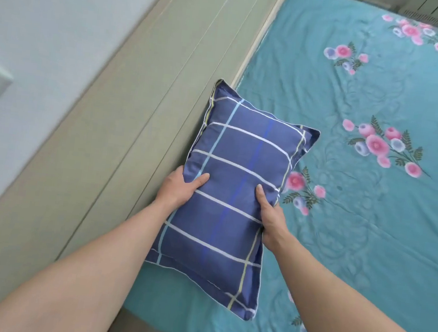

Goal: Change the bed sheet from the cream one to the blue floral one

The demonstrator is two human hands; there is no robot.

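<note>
Left hand (179, 188) and right hand (270, 218) pinch blue plaid fabric pillow (232, 192) sides above blue floral cotton sheet (357, 209). Risk: dragging pillow rucks smoothed sheet.

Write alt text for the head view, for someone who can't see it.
Both hands, left hand and right hand, grip a blue checked pillow at the headboard end of a bed covered with a blue floral sheet.
</note>
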